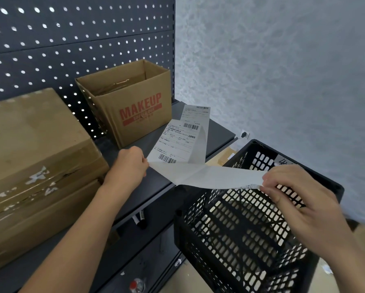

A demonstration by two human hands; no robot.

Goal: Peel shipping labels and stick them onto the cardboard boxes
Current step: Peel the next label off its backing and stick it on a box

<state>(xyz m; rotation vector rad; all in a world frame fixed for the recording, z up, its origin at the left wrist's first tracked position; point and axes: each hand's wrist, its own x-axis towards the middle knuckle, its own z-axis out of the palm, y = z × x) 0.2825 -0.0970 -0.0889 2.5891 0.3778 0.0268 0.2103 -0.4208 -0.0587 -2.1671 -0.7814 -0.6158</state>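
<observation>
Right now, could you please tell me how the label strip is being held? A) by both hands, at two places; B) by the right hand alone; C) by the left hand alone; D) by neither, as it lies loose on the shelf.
A: the left hand pinches the label strip beside a printed label, while the right hand pinches its other end above the black crate.
</observation>
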